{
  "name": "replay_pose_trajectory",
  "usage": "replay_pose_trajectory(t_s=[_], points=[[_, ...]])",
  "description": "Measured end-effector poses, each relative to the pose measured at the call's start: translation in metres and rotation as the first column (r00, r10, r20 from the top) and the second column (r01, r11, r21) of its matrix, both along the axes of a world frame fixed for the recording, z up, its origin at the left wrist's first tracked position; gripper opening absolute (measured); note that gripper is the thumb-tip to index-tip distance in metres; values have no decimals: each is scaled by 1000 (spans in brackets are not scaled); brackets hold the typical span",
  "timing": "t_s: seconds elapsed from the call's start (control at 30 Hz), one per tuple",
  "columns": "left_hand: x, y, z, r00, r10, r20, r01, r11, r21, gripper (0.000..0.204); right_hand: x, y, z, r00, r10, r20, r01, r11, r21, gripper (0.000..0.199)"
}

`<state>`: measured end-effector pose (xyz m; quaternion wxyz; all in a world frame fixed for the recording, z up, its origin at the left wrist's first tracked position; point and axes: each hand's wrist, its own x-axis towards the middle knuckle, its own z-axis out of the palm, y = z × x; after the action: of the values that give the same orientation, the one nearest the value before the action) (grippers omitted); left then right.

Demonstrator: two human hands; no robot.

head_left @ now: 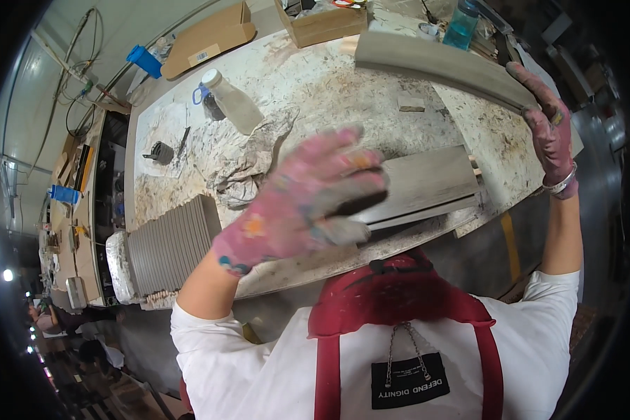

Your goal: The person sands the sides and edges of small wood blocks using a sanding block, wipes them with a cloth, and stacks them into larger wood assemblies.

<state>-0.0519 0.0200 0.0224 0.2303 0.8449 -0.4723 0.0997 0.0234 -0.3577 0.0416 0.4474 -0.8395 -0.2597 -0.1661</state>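
My left hand (304,189), in a pink patterned work glove, is slightly blurred above the table with its fingers spread and nothing in it. Just beyond its fingertips a flat grey board (427,180) lies near the table's front edge, its left end hidden behind the hand. My right hand (549,133), gloved the same way, grips the right end of a long grey grooved moulding strip (441,66). That strip slants across the far right of the table. A small flat grey offcut (411,104) lies between strip and board.
A row of grey strips (175,241) stands stacked at the table's left front. Behind my left hand are a crumpled cloth (245,161), a whitish bottle (234,105) and a small dark cup (159,152). Cardboard boxes (210,38) and a teal bottle (462,24) stand along the back.
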Motion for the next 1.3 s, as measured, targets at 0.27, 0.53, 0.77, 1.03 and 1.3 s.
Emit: replay_pose_trajectory(t_s=[0.27,0.53,0.77,1.03,1.3], points=[[-12,60,-21,669,490,-558,-550,832,72,41,-13,-5,-18,996,-43,-77,49,996,77,69],[-11,4,-33,486,-16,-874,-783,435,-444,66,-42,37,-20,929,324,-179,-329,944,0,79],[-30,-6,-70,819,110,-564,-501,615,-608,77,-46,37,-36,879,387,-277,-449,869,-209,86],[-37,-39,-80,756,7,-655,-618,338,-710,48,-47,37,-59,910,345,-229,-391,898,-200,88],[-36,-31,-79,691,47,-721,-695,318,-645,72,-41,11,-102,899,279,-337,-33,812,583,73]])
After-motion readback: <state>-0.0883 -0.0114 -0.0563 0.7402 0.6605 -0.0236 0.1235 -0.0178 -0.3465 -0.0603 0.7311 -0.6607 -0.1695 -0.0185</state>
